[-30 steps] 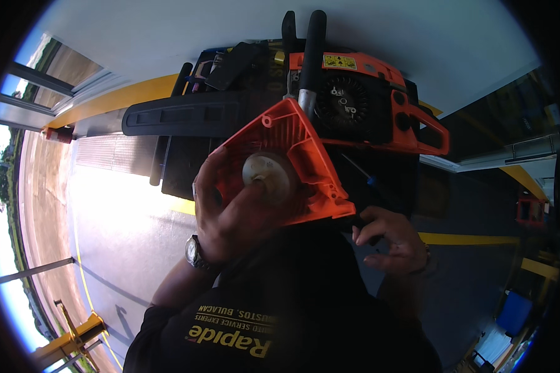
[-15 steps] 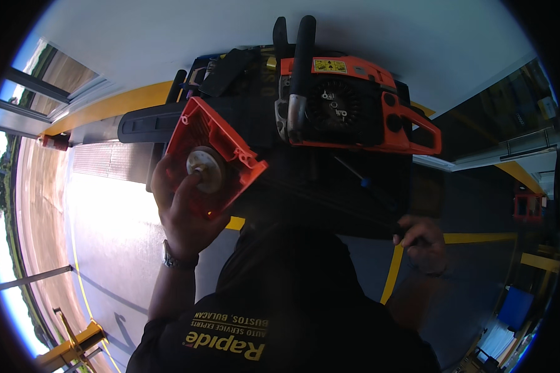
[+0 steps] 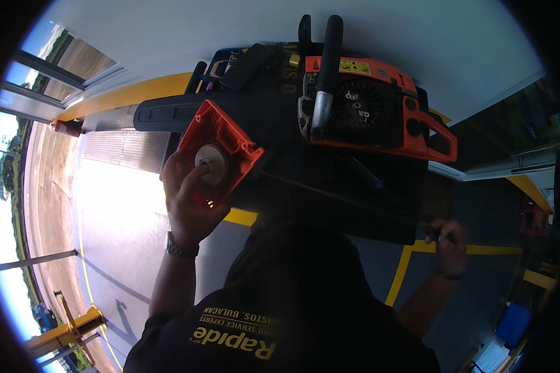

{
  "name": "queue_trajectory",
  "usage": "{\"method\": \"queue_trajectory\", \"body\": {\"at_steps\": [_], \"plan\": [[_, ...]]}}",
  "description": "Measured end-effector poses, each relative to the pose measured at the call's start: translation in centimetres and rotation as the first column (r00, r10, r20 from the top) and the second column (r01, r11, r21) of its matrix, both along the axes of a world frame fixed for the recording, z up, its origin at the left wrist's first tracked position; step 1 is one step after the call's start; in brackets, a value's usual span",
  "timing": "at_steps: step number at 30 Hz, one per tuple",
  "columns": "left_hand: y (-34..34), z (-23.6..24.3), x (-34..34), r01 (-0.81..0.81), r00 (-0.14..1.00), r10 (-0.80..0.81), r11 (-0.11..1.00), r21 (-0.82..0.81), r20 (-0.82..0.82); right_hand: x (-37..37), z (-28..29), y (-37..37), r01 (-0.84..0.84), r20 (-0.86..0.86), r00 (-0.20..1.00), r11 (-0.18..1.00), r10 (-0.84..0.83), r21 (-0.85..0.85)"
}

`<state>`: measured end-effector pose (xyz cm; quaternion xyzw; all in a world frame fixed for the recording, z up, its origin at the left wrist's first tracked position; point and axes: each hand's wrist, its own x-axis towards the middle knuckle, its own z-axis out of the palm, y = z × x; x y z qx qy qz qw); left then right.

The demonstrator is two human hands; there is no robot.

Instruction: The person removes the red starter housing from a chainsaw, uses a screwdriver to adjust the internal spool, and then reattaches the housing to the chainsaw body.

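My left hand [image 3: 190, 211] grips an orange recoil starter cover [image 3: 238, 144], hollow side up, with the thumb against the pale round rope reel [image 3: 212, 164] inside. From the cover a thin starter rope [image 3: 330, 190] stretches to the right, faint against the dark surface. At its far end my right hand [image 3: 452, 247] is closed around a small dark pull handle [image 3: 430, 232], partly hidden by the fingers. Beyond both hands an orange and black chainsaw [image 3: 379, 93] lies with its round finned flywheel [image 3: 355, 104] exposed.
A black bar sheath [image 3: 162, 114] points left from the saw. Dark pouch-like items [image 3: 246, 67] lie behind it. A screwdriver [image 3: 373, 183] rests on the dark work surface [image 3: 354, 214] in front of the saw. A white wall [image 3: 230, 22] stands behind.
My hands are farther apart, the right one having moved outward with the handle. The rope between them shows more plainly. The whole view has shifted, so the saw appears farther right.
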<state>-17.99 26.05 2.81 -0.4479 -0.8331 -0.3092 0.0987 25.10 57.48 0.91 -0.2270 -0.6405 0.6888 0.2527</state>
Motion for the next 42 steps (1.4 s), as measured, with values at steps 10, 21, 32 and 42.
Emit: {"method": "queue_trajectory", "body": {"at_steps": [10,21,32,42], "plan": [[2.8,1.2,2.9,0.138,0.988,-0.129,0.985,0.102,-0.085,-5.7,0.9,-0.5,-0.107,-0.01,0.994,0.99,0.109,0.088],[5.4,2.7,6.9,0.287,0.938,-0.283,0.958,-0.011,-0.199,-9.3,-1.1,-3.7,-0.423,-0.051,0.903,0.903,0.427,0.079],[6.8,3.9,8.3,0.35,0.934,-0.351,0.936,-0.02,-0.069,-10.5,-0.9,-5.3,-0.321,-0.065,0.944,0.946,0.322,0.038],[6.9,4.4,6.6,0.242,0.97,-0.242,0.97,0.029,-0.011,-8.3,0.4,-5.3,-0.189,-0.162,0.968,0.981,0.194,0.048]]}}
